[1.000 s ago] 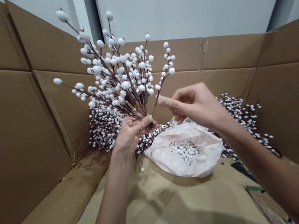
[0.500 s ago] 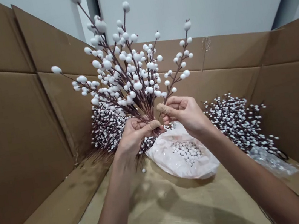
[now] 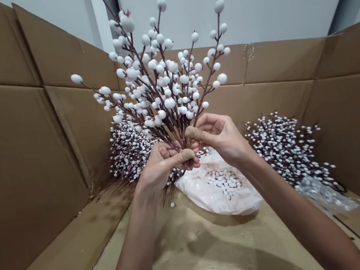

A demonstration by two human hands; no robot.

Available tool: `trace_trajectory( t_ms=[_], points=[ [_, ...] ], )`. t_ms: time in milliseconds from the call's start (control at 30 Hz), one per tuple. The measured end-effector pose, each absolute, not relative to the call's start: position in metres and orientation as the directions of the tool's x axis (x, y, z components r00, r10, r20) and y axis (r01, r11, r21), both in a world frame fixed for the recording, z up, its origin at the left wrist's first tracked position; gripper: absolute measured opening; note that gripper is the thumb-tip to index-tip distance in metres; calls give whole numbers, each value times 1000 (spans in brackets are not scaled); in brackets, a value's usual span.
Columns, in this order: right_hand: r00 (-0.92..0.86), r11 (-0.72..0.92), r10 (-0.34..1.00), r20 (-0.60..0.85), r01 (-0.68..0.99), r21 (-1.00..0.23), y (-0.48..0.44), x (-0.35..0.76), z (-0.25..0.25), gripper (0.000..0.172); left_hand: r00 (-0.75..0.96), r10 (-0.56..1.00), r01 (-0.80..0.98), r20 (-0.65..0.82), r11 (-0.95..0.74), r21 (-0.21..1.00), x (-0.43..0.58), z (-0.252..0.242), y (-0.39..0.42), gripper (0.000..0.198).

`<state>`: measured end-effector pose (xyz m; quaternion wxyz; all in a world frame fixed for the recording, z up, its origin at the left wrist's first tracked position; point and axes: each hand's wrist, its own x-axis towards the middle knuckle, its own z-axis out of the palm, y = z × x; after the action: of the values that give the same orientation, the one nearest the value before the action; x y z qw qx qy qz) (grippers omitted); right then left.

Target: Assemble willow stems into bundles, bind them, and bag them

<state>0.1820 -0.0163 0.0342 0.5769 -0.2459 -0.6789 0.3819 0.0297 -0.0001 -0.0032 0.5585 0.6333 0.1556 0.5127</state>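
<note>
A fanned bunch of brown stems with white berries [image 3: 166,82] stands upright in front of me. My left hand [image 3: 167,162] is closed around the lower ends of the stems, its thumb across them. Just above and to the right, my right hand [image 3: 216,135] pinches a berry stem [image 3: 205,91] at the bunch's right side. Both thumbs have a tan wrapping on their tips. The two hands are close together, and the fingers behind the stems are partly hidden.
An open white plastic bag [image 3: 206,190] with loose white berries lies beyond my hands. Piles of berry stems rest at the left [image 3: 129,152] and right [image 3: 286,149]. Clear crumpled plastic [image 3: 328,193] lies at the right. Cardboard walls [image 3: 13,149] surround the work surface.
My right hand has moved slightly left and its stem is now closer against the bunch and more upright. The bunch has shifted a little to the right. My left hand keeps its hold.
</note>
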Motion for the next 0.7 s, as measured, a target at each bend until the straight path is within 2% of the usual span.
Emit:
trace_trajectory(
  t_ms=[233, 400, 700],
  points=[
    [-187, 594, 782, 594, -64, -802, -23, 183, 32, 24, 408, 770, -408, 491, -328, 852, 35, -5, -1, 21],
    [-111, 587, 806, 581, 31, -809, -27, 182, 34, 31, 360, 778, -397, 515, -372, 839, 39, -7, -2, 22],
    [-166, 569, 816, 553, 65, -820, -28, 182, 32, 35, 437, 724, -343, 534, -415, 843, 34, -5, -4, 15]
  ],
)
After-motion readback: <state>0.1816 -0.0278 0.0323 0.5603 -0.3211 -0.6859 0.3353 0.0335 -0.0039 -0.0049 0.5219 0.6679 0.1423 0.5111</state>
